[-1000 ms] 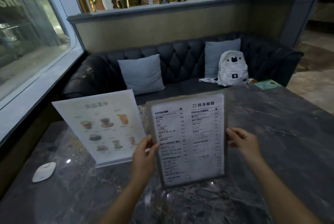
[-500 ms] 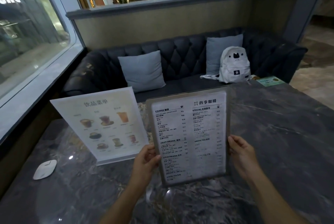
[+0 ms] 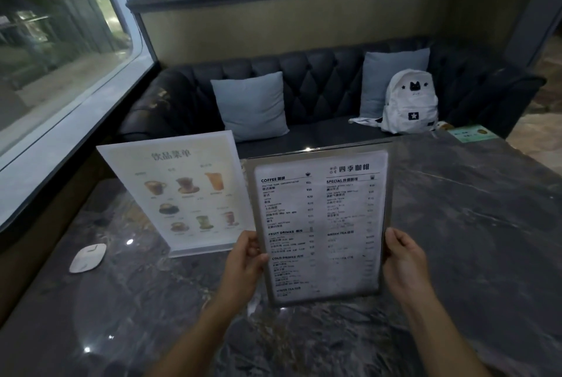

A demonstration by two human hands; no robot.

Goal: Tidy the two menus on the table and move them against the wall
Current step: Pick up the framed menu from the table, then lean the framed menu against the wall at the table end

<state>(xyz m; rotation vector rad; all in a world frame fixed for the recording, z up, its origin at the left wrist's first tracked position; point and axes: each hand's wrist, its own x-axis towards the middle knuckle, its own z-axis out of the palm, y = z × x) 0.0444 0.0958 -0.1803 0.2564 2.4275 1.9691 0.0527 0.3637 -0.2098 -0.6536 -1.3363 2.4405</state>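
Note:
A text menu point(image 3: 322, 224) in a clear upright stand is held in front of me over the dark marble table point(image 3: 471, 240). My left hand point(image 3: 244, 264) grips its left edge and my right hand point(image 3: 403, 261) grips its right edge, both low on the sheet. To its left a picture menu point(image 3: 179, 191) with drink photos stands on the table in its own clear base, tilted slightly, its right edge just behind the held menu. The window wall point(image 3: 60, 145) runs along the table's left side.
A small white device point(image 3: 87, 258) lies on the table at the left near the window ledge. A green card point(image 3: 471, 133) lies at the far right corner. Beyond the table is a dark sofa point(image 3: 319, 78) with two grey cushions and a white backpack point(image 3: 410, 103).
Both hands have slid down the held menu's edges. The menu itself stays upright in about the same place, and the picture menu has not moved.

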